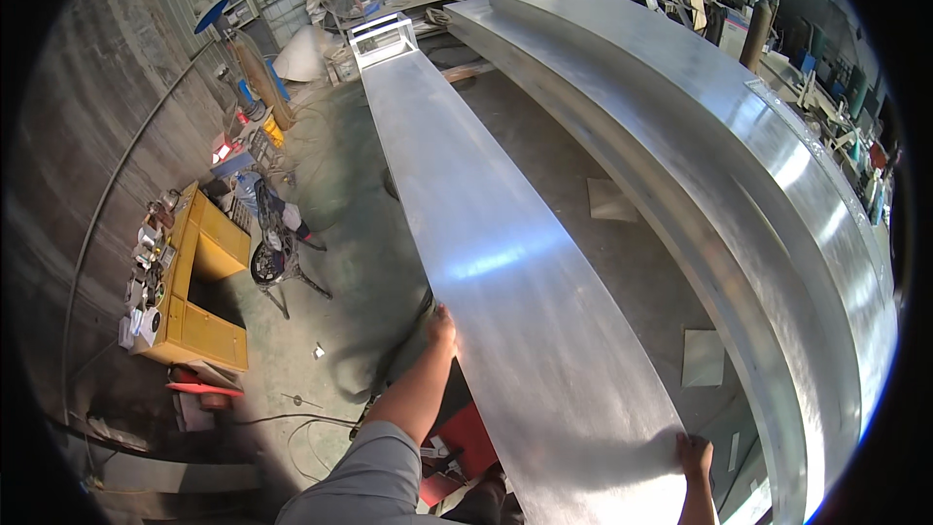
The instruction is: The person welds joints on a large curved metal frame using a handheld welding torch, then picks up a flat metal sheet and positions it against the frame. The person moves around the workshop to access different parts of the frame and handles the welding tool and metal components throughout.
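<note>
A long, shiny metal sheet (496,194) stretches away from me, its far end by a white metal frame (384,39). On the sheet's left edge my left hand (443,330) is closed, with its fingers partly hidden beneath. Farther toward me, my right hand (694,454) grips the right edge, thumb side up. A band of light reflects off the middle of the sheet. Its near end runs out of the picture at the bottom.
Large curved metal panels (680,126) stand close along the right. To the left are a yellow desk (207,331) covered with small items and a swivel chair (277,258). A red object (466,442) lies below the sheet near my legs. Cables (311,420) trail on the floor.
</note>
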`<action>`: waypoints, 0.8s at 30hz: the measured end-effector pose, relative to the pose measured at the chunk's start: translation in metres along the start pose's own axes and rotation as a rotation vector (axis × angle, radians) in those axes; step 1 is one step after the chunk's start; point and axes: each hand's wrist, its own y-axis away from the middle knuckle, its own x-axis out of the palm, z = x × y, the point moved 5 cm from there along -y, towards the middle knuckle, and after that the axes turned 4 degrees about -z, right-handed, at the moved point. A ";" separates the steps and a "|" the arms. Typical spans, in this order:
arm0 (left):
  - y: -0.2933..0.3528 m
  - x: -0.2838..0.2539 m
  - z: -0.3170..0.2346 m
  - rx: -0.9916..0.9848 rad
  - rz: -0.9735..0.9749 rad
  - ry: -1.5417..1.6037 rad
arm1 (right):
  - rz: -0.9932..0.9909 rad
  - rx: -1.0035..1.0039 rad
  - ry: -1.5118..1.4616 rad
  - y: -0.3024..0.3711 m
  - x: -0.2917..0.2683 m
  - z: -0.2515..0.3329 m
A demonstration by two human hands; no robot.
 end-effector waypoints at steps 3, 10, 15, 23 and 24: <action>0.042 0.033 0.016 -0.099 0.164 0.244 | -0.200 -0.048 0.069 -0.014 0.000 0.014; 0.215 -0.016 0.093 -0.109 0.259 -0.014 | -0.188 0.092 0.090 -0.058 0.030 0.079; 0.187 -0.003 0.060 -0.045 0.163 -0.045 | -0.172 0.093 0.115 -0.085 0.046 0.127; 0.131 0.021 -0.003 -0.130 0.143 -0.108 | -0.126 0.105 0.034 -0.127 0.081 0.178; 0.118 0.020 -0.003 -0.130 0.132 -0.121 | -0.110 0.102 0.024 -0.132 0.088 0.183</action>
